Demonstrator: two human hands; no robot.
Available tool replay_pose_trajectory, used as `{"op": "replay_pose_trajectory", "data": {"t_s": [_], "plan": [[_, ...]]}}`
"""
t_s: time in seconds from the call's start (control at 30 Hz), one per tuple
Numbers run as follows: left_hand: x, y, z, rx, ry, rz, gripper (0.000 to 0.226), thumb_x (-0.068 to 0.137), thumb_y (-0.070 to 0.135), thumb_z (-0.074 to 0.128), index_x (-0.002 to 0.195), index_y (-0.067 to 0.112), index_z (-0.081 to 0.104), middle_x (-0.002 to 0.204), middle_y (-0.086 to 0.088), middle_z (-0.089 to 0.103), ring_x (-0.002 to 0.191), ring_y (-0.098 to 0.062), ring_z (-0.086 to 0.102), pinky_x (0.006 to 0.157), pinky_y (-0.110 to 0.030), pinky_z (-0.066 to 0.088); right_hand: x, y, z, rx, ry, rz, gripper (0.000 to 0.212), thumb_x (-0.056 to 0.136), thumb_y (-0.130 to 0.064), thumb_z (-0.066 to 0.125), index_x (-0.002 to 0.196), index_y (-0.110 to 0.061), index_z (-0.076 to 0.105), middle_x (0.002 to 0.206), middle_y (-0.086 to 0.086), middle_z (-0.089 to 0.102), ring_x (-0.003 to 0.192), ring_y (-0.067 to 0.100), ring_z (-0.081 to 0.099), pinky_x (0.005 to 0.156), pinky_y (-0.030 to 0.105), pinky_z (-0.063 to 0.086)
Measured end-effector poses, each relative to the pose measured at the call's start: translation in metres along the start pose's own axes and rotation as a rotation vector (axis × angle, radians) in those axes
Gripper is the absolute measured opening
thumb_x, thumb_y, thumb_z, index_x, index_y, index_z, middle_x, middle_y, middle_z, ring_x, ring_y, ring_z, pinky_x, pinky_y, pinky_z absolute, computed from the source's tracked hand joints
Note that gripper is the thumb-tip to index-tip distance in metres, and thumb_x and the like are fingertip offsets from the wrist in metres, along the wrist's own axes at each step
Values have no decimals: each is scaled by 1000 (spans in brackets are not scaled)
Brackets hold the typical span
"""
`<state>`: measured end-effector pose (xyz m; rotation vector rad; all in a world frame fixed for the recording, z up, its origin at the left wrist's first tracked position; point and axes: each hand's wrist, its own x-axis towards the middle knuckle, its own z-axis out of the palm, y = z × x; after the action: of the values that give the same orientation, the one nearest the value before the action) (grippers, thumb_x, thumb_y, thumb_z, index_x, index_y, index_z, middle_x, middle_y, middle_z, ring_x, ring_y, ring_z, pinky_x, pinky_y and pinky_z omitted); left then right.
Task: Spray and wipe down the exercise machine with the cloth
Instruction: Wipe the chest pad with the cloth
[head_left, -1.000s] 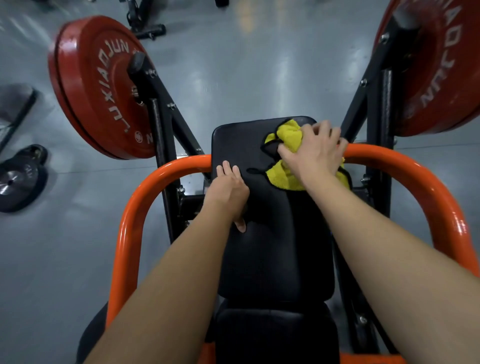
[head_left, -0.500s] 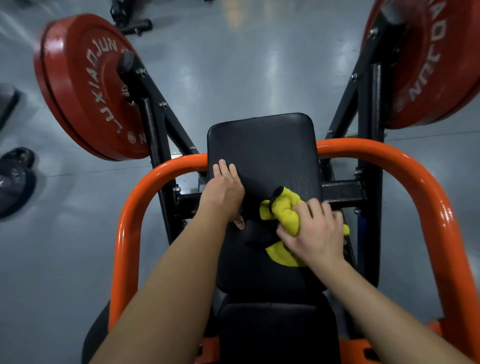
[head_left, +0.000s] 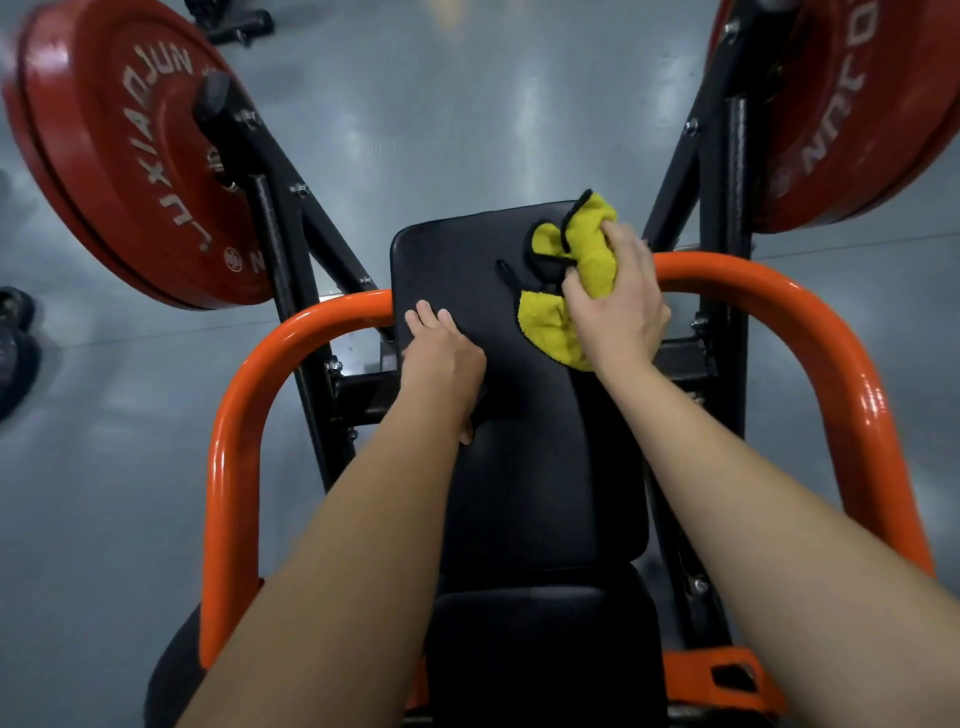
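The yellow terry cloth (head_left: 589, 249) with black edging is bunched into a loose wad. It is gripped by the right hand (head_left: 618, 306) and pressed on the upper right corner of the black padded backrest (head_left: 467, 260) of the exercise machine (head_left: 524, 478). A glossy orange tubular frame (head_left: 234, 441) loops around that pad. Red weight plates (head_left: 119, 156) hang on black arms at either side.

Glossy grey floor (head_left: 441, 130), dark weight plates (head_left: 13, 353) lying at its left edge, black equipment foot (head_left: 236, 26) on its far side.
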<state>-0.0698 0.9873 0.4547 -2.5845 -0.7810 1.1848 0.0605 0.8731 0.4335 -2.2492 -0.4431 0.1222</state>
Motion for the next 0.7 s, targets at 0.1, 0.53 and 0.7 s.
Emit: {"op": "replay_pose_trajectory", "data": {"t_s": [0.1, 0.53, 0.7], "plan": [[1, 2, -6, 51, -19, 35, 140, 60, 64, 90, 157, -9, 18, 163, -39, 2, 146, -66, 6, 120, -67, 21, -22, 14, -18, 81, -7, 62, 51, 89, -44, 64, 139, -47, 54, 138, -19, 58, 124, 13, 55, 97, 37, 41], [0, 13, -12, 42, 17, -49, 96, 89, 43, 77, 159, 1, 27, 163, -38, 10, 147, -64, 10, 118, -67, 24, -127, 115, -74, 558, -167, 718, 5, 87, -21, 75, 85, -17, 74, 73, -2, 71, 71, 15, 64, 68, 30, 51], [-9, 6, -10, 108, -15, -20, 135, 57, 65, 91, 152, -10, 33, 158, -42, 18, 144, -65, 17, 119, -67, 21, -129, 123, -84, 530, -278, 807, 13, 86, -24, 75, 91, -12, 77, 81, 4, 75, 73, 18, 67, 71, 31, 52]]}}
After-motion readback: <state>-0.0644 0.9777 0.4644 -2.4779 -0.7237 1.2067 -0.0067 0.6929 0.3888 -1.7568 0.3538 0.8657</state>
